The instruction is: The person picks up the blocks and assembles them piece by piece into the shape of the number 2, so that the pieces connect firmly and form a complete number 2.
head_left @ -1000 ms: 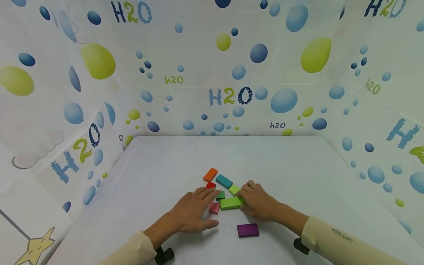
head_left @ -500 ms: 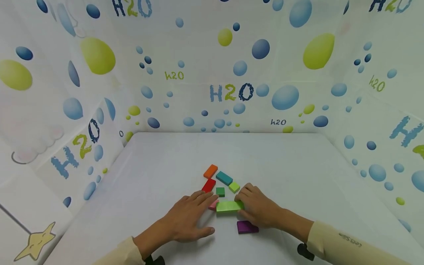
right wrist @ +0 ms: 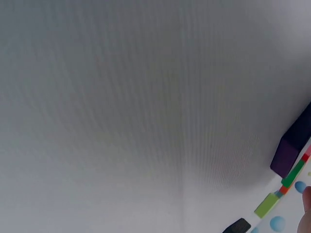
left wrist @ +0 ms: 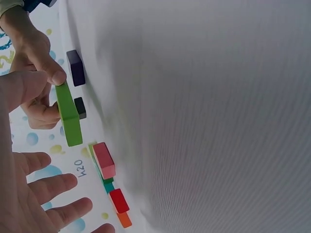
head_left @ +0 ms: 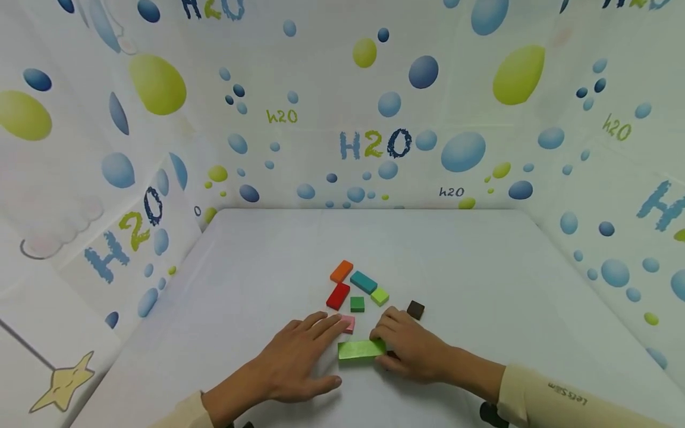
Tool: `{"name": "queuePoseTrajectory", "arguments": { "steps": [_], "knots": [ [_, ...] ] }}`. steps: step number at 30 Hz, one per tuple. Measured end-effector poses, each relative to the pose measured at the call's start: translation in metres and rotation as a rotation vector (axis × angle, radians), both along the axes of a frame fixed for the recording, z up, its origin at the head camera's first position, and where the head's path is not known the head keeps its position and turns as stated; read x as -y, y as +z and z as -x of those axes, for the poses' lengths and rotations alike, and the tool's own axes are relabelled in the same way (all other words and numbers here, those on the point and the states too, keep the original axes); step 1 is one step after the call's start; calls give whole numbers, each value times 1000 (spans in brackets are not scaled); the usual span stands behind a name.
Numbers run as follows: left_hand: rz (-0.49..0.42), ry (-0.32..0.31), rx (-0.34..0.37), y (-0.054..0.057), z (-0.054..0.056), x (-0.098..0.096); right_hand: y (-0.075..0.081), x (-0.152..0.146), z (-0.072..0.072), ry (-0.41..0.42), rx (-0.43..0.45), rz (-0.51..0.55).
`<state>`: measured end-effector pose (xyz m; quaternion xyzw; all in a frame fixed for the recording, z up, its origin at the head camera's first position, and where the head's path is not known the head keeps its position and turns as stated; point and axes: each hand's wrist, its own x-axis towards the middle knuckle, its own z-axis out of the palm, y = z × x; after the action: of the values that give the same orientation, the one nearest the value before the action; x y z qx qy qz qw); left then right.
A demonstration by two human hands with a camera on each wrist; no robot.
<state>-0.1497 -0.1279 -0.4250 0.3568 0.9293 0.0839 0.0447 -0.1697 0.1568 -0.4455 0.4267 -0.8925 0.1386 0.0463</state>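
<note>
A long light green block (head_left: 360,351) is pinched at its right end between the thumb and fingers of my right hand (head_left: 409,345). In the left wrist view it shows raised off the tabletop. Left of it, my left hand (head_left: 299,359) is spread flat with the thumb apart, holding nothing. Its fingertips overlap a small pink block (head_left: 348,324). A dark block (head_left: 415,310) lies just beyond the right hand. The purple block (right wrist: 291,150) shows in the right wrist view, while the right hand hides it in the head view.
Beyond the hands lie a green cube (head_left: 357,304), a red block (head_left: 338,296), an orange block (head_left: 341,271), a teal block (head_left: 364,282) and a small lime block (head_left: 380,296). They rest on a white table (head_left: 257,255) backed by bubble-patterned walls.
My right hand has brought the long light green block nearer to me and leftward, covering the purple block and uncovering the dark one. My left hand has drawn back slightly, showing the red block.
</note>
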Motion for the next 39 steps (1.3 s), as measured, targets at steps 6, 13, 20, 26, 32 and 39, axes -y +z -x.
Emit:
{"name": "queuePoseTrajectory", "arguments": {
  "steps": [6, 13, 20, 26, 32, 39],
  "knots": [
    [-11, -10, 1, -3, -7, 2, -4, 3, -5, 39, -15, 11],
    [-5, -23, -13, -7, -10, 4, -5, 2, -7, 36, 4, -13],
    [16, -21, -26, -9, -10, 6, -11, 0, -7, 36, 14, -34],
    [14, -22, -27, -10, -10, 6, -14, -1, -6, 38, 37, -20],
    [9, -30, -41, -10, -10, 4, -15, -2, -6, 41, 65, 8],
    [13, -38, -45, -11, -8, 2, -18, -3, -5, 38, 81, 38]
  ]
}}
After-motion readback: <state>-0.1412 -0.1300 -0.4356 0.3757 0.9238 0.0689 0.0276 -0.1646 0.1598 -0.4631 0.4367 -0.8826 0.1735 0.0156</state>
